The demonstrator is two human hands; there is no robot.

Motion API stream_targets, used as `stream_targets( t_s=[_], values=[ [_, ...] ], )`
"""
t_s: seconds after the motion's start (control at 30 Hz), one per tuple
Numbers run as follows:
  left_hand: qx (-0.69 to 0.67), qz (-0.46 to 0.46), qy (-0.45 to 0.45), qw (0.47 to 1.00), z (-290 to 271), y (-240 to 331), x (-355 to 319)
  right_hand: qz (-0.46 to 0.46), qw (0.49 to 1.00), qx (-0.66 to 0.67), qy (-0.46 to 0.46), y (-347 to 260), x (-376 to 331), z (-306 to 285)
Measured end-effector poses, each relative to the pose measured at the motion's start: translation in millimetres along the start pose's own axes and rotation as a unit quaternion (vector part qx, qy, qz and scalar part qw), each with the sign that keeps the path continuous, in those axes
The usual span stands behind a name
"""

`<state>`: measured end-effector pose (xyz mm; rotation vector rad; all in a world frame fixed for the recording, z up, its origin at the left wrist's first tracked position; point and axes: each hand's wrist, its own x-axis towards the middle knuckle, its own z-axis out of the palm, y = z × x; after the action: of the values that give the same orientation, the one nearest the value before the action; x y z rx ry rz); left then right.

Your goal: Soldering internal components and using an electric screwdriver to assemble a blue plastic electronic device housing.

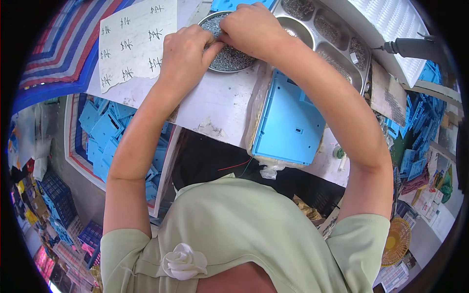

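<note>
At the far side of the table, a round metal dish (229, 71) holds a heap of small silvery screws (235, 60). My left hand (191, 48) is over the dish's left side, its fingers curled in and its thumb pointing right. Reaching in from the right, my right hand (251, 30) is closed above the same dish. The fingertips of both hands meet over the screws; whatever is pinched there is too small or hidden. Nearer to me, a flat light-blue plastic panel (288, 124) with small holes lies on a padded, plastic-wrapped support.
A metal compartment tray (320, 36) of small hardware stands right of the dish. Beyond it, a power screwdriver (410, 47) points left by a white ridged box (391, 24). Handwritten paper (137, 44) lies at left. Blue parts fill a left bin (110, 129) and a right-hand pile (417, 132).
</note>
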<state>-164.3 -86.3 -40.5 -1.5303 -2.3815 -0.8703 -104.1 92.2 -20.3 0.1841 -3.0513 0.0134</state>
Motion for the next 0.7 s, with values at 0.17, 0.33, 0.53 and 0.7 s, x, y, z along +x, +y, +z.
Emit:
stream_targets(
  t_s=[0.17,0.33,0.53,0.7],
  values=[
    [0.054,0.048,0.010,0.997,9,-1,5,-0.029,0.998,-0.045,0.029,11,-2,-3],
    [-0.137,0.023,-0.039,0.990,5,34,-3,0.061,0.997,0.016,0.050,18,-25,-31],
    [-0.260,0.004,-0.168,0.951,3,90,-1,0.228,0.903,0.355,0.080,56,-149,-72],
    [-0.123,0.113,-0.103,0.981,6,98,6,0.274,0.844,0.441,0.134,47,-213,-60]
  ],
)
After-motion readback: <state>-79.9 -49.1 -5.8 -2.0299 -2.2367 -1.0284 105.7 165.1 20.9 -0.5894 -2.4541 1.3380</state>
